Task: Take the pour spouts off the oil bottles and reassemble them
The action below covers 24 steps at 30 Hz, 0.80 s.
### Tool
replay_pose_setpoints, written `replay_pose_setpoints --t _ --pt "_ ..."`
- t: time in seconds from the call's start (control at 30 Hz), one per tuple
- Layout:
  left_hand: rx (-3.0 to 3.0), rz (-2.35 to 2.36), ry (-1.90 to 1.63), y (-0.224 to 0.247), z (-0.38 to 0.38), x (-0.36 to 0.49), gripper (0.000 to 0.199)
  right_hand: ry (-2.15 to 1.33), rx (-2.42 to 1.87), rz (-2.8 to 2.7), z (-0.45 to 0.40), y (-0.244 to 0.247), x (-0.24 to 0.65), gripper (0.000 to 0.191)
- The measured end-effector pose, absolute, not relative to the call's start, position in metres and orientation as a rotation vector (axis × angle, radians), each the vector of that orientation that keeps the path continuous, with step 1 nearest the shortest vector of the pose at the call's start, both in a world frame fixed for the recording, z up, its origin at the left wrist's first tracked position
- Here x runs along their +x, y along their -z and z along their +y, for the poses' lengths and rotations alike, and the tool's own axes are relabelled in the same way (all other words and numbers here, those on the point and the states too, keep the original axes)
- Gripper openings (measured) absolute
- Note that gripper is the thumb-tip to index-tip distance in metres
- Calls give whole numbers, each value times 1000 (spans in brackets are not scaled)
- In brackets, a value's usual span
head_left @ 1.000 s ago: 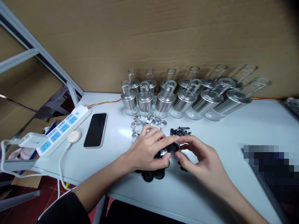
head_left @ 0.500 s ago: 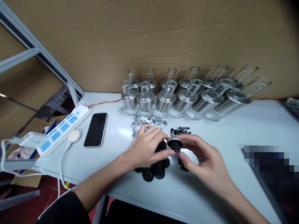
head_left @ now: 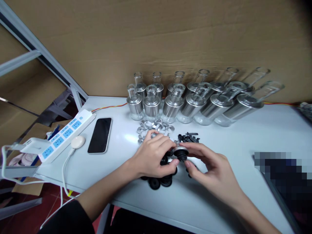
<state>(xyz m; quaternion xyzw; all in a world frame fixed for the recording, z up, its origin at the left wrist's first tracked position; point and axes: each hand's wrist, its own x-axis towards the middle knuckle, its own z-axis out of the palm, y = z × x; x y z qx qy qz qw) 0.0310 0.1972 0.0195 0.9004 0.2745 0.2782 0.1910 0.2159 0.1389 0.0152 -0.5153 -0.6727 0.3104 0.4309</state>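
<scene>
Between my two hands is a bottle stopper (head_left: 181, 154) with a silver rim on top and black ribbed rubber below, held just above the table. My right hand (head_left: 212, 162) pinches it from the right, index finger at the rim and thumb low by the rubber. From the left, my left hand (head_left: 152, 156) has its fingers curled against the stopper's edge, its thumb close to the rubber's lower end. Black round rubber pieces (head_left: 154, 184) lie under and below my left hand. Silver metal caps (head_left: 168, 128) are heaped beyond it, and small black parts (head_left: 188, 137) lie behind the stopper.
Two rows of glass bottles with metal sleeves (head_left: 152, 109) stand at the back against a cardboard wall (head_left: 156, 39). To the left are a phone (head_left: 99, 135), a white power strip (head_left: 68, 135) and a round white charger (head_left: 78, 142) with cables. A dark, pixelated object (head_left: 280, 182) sits at right.
The stopper has shifted slightly left and down between my hands. My left thumb has drawn back a little from beneath it, and my right fingers have moved along with it.
</scene>
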Motion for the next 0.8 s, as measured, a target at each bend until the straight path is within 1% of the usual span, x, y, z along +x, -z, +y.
replay_pose_setpoints --t 0.13,0.37,0.53,0.63,0.8 --pt "2518 766 -739 -20 197 31 20 -766 -1305 -1718 138 -14 216 31" --pt "2548 810 -766 -18 196 33 15 -737 -1299 -1755 138 -14 216 31" --pt "2544 814 -755 -18 196 32 17 -695 -1244 -1777 139 -16 214 31" --pt "2569 795 -735 -18 197 32 15 -657 -1219 -1770 139 -16 213 30" --pt "2598 785 -715 -17 198 33 16 -696 -1297 -1743 138 -17 212 27"
